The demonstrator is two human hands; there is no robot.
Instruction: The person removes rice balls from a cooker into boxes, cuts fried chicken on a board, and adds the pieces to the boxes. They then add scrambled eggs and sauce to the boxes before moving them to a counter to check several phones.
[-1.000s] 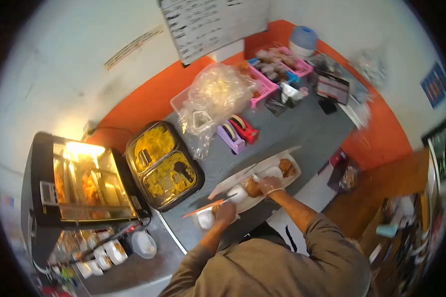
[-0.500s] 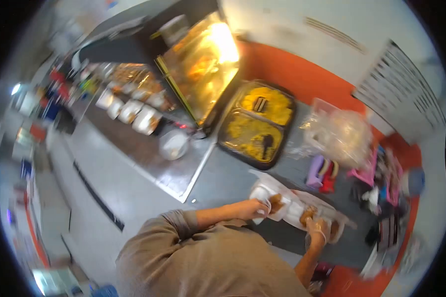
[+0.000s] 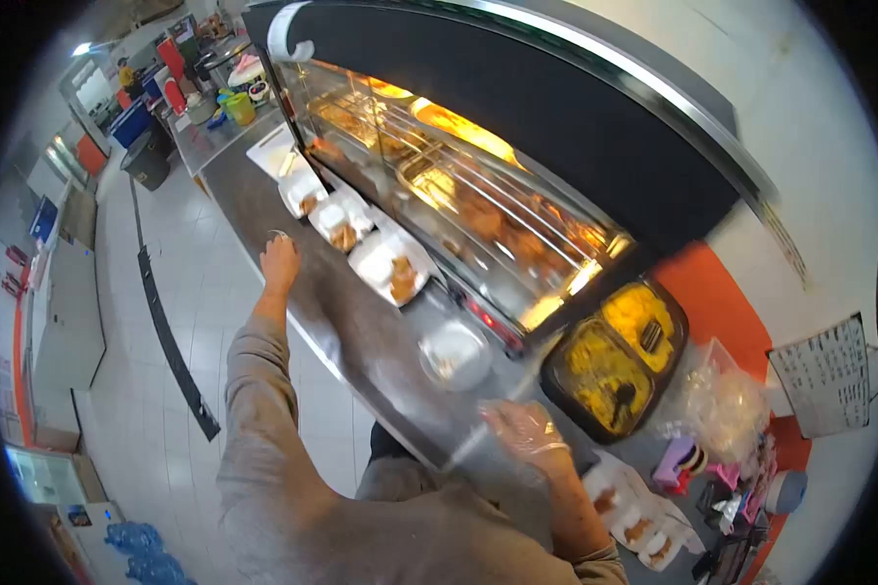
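My left hand (image 3: 281,263), bare, is stretched out over the dark counter, left of a row of white food boxes. Its fingers are curled, with a thin curved edge at their tips that I cannot make out. The row holds a far box (image 3: 303,192), a middle box (image 3: 324,216) and a near box (image 3: 376,255), each with white rice and brown fried pieces. My right hand (image 3: 525,429), in a clear plastic glove, hangs above the counter between a round clear tub (image 3: 456,343) and several filled containers (image 3: 626,502). Though blurred, its fingers look loosely apart, with nothing visible in them.
A lit glass warming cabinet (image 3: 478,210) with fried food stands behind the boxes. A black two-part tray (image 3: 556,385) of yellow food sits to its right. Further right lie a clear plastic bag (image 3: 717,395), a stapler-like purple item (image 3: 675,460) and a whiteboard (image 3: 824,375).
The view has swung left along the counter. Both hands have left the containers at the right; my left hand has reached far left, and my right hand has lifted away from the fried pieces.
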